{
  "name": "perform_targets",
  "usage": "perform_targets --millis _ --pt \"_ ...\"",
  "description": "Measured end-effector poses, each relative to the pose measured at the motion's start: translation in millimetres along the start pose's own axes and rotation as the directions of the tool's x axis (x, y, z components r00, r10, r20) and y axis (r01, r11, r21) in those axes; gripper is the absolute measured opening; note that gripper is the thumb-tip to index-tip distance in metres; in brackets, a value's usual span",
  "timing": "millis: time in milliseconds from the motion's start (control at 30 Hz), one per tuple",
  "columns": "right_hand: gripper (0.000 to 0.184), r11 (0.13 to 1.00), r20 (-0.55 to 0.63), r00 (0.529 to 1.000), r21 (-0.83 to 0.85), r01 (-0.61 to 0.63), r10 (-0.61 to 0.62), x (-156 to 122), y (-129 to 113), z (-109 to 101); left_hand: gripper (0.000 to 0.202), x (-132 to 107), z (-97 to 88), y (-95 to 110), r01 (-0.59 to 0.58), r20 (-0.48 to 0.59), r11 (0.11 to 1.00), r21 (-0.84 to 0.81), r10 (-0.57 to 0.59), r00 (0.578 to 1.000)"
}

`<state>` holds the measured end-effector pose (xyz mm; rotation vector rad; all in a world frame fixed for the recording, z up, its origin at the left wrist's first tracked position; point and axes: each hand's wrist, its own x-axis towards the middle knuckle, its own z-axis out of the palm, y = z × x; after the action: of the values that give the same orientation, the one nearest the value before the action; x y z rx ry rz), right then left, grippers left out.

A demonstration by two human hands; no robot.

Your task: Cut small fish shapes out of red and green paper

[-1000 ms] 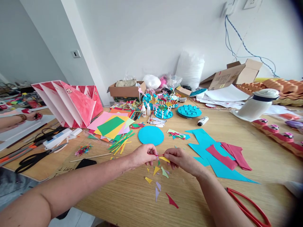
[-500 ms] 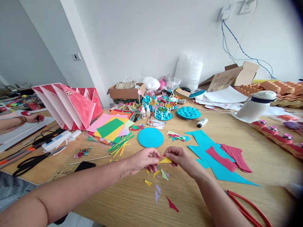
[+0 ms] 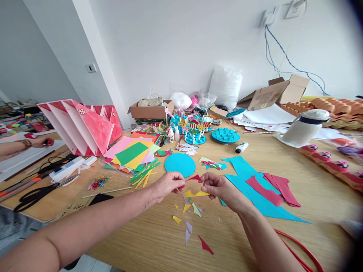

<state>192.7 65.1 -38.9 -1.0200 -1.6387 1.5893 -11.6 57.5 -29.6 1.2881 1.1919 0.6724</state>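
My left hand (image 3: 171, 184) pinches a small piece of red paper (image 3: 194, 178), whose far end reaches the fingertips of my right hand (image 3: 218, 189). Between my right thumb and fingers is a curved piece of yellow paper (image 3: 197, 193), hanging just below the red one. Under my hands lie small paper scraps: a light green scrap (image 3: 196, 210), a yellow scrap (image 3: 177, 219), a purple scrap (image 3: 187, 237) and a red scrap (image 3: 205, 245). Just beyond my hands rests a blue paper disc (image 3: 180, 164).
Blue paper offcuts (image 3: 244, 181) and red paper pieces (image 3: 265, 190) lie right. Red-handled scissors (image 3: 300, 251) are partly behind my right forearm. Coloured sheets (image 3: 133, 153), black scissors (image 3: 36, 196) and a power strip (image 3: 66, 170) lie left. A white jug (image 3: 307, 128) stands right; another person's hand (image 3: 41, 142) is far left.
My hands have drawn slightly apart. The red and yellow paper pieces, close together before, are now separated and show more fully between my hands.
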Motion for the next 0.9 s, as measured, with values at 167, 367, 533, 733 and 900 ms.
perform_targets --millis 167,367,533,733,900 --pt "0.034 0.999 0.105 0.994 -0.026 0.03 -0.027 -5.9 -0.4 -2.3 0.023 4.7 -5.0 -0.1 0.068 0.067 0.997 0.031 -0.07 0.995" --pt "0.016 0.979 0.06 0.996 -0.19 0.076 -0.066 1.0 6.2 6.6 0.027 1.9 4.3 2.9 0.117 0.265 0.992 0.057 -0.128 0.956" --pt "0.011 0.951 0.007 0.997 -0.302 0.07 -0.071 5.0 11.5 6.1 0.029 1.6 2.5 0.5 0.118 0.332 0.989 0.085 -0.139 0.933" --pt "0.013 0.918 0.048 0.997 -0.39 0.078 -0.064 4.2 10.1 8.6 0.017 2.8 2.3 0.2 0.143 0.363 0.987 0.077 -0.162 0.918" --pt "0.014 0.907 0.067 0.997 -0.415 0.069 -0.046 4.1 9.5 9.0 0.014 1.5 0.8 -0.4 0.123 0.424 0.992 0.041 -0.129 0.897"
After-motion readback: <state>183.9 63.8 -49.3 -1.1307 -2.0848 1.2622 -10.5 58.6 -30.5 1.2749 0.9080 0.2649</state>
